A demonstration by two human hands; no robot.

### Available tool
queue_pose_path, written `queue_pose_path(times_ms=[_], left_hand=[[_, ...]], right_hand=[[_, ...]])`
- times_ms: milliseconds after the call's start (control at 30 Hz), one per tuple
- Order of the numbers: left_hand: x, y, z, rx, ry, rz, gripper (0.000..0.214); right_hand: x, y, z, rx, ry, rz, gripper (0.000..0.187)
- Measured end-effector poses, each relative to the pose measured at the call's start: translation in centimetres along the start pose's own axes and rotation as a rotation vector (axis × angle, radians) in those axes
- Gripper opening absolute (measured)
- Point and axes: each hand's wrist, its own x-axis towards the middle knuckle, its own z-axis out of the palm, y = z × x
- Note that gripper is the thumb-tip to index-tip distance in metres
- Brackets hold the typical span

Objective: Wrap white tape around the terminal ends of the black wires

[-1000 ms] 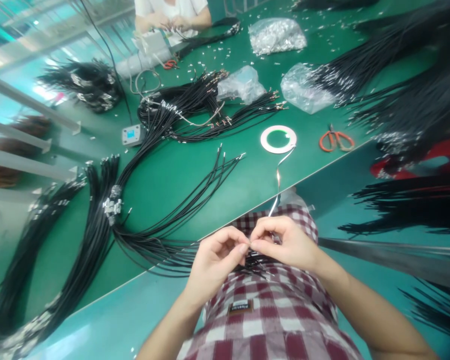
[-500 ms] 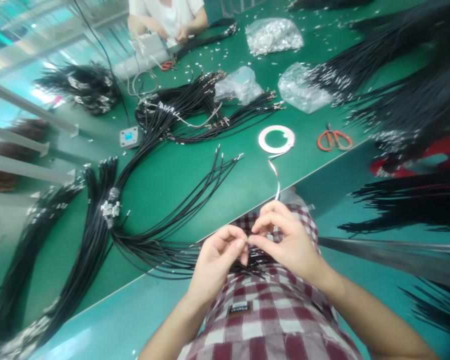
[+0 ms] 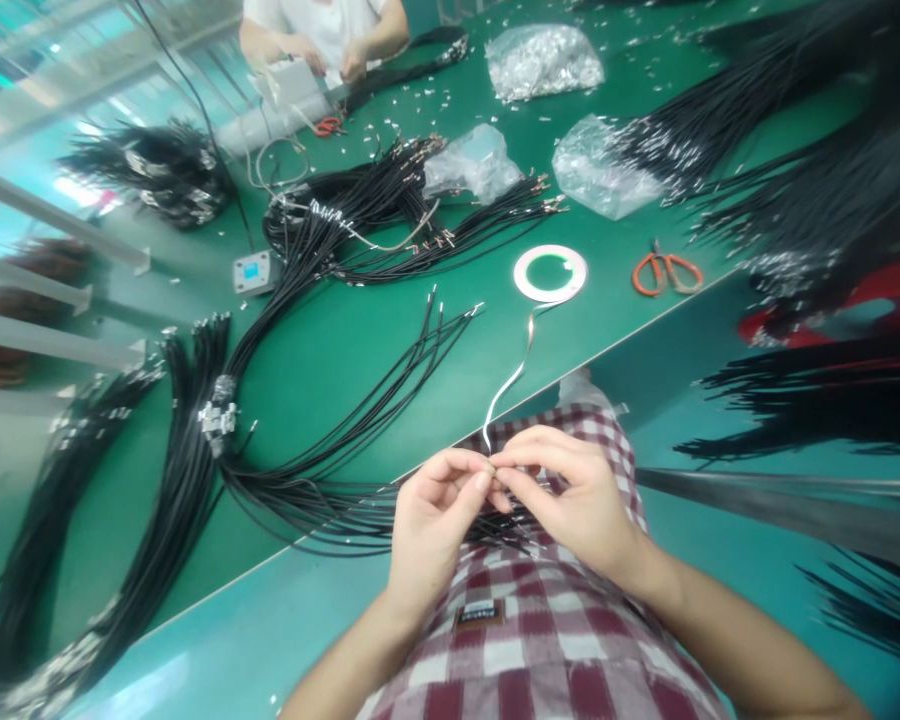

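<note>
My left hand (image 3: 429,520) and my right hand (image 3: 570,500) meet fingertip to fingertip over my checked lap, just off the table's near edge. Both pinch the ends of thin black wires (image 3: 322,500) that fan out from a bundle on the green table (image 3: 345,350). A narrow strip of tape (image 3: 510,385) runs from my fingertips up to a white tape roll (image 3: 550,273) lying flat on the table. What exactly sits between the fingertips is too small to make out.
Thick black wire bundles (image 3: 187,450) lie at the left, more (image 3: 795,150) at the right. Orange scissors (image 3: 666,270) lie beside the roll. Clear bags of metal terminals (image 3: 544,60) and a small grey device (image 3: 253,270) sit farther back. Another person's hands (image 3: 322,55) work at the far end.
The tape strip has swung leftward and now ends at my fingertips. My right hand's fingers have lowered and closed against the left hand's.
</note>
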Motion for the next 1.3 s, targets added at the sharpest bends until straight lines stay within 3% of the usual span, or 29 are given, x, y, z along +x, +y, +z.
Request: queue_pose_path(times_ms=[267, 733, 900, 1133, 1300], left_hand=[[0.0, 0.2, 0.6, 0.092, 0.067, 0.123, 0.007], [0.2, 0.1, 0.5, 0.109, 0.099, 0.107, 0.009], [0.1, 0.7, 0.4, 0.278, 0.093, 0.229, 0.005], [0.4, 0.5, -0.2, 0.611, 0.129, 0.563, 0.013], [0.9, 0.2, 0.3, 0.608, 0.019, 0.586, 0.017]], right_hand=[[0.2, -0.5, 0.1, -0.013, 0.042, -0.027, 0.017], [0.2, -0.2, 0.4, 0.006, 0.058, -0.006, 0.016], [0.2, 0.2, 0.4, 0.018, 0.045, -0.001, 0.014], [0.5, 0.5, 0.1, 0.221, -0.046, 0.074, 0.015], [0.4, 0.9, -0.2, 0.300, 0.025, 0.210, 0.006]])
